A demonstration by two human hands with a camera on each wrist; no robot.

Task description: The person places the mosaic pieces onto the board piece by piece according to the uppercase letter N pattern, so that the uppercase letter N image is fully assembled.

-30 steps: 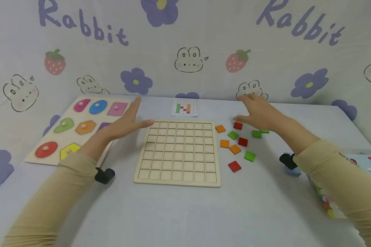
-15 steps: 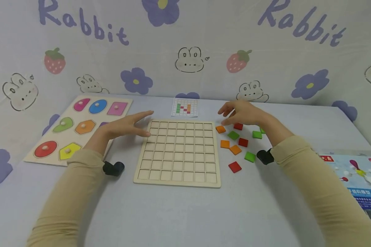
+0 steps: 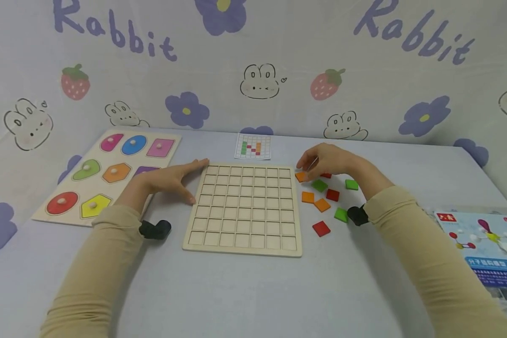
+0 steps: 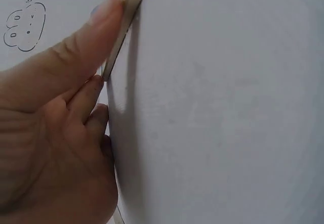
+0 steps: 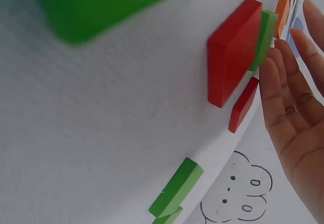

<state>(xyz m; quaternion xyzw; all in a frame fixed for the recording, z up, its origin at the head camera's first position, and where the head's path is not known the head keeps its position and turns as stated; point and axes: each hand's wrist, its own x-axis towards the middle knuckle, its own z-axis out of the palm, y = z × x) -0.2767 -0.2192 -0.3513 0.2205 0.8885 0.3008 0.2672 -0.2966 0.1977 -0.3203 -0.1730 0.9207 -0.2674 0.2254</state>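
My left hand (image 3: 162, 180) lies at the left edge of a pale wooden grid board (image 3: 242, 210), fingers at its far left corner and thumb against the side. In the left wrist view the thumb (image 4: 76, 57) touches the board's edge (image 4: 124, 32). My right hand (image 3: 329, 159) reaches over a flat orange tile (image 3: 301, 177) beside the board's far right corner, thumb and fingertips close about it. In the right wrist view that orange tile (image 5: 282, 14) shows beyond the fingers. Green tiles (image 3: 319, 186) and red tiles (image 3: 332, 195) lie near this hand; one red tile is partly hidden by it.
More orange tiles (image 3: 322, 205) lie right of the board. A card (image 3: 252, 146) with a coloured grid pattern stands behind it. A knobbed shape puzzle (image 3: 80, 178) is at the left, a boxed molecule-model set (image 3: 486, 249) at the right. A printed cloth hangs behind.
Both hands have come down from above the table. The left has settled against the board's left edge. The right has moved left and down to the orange tile.
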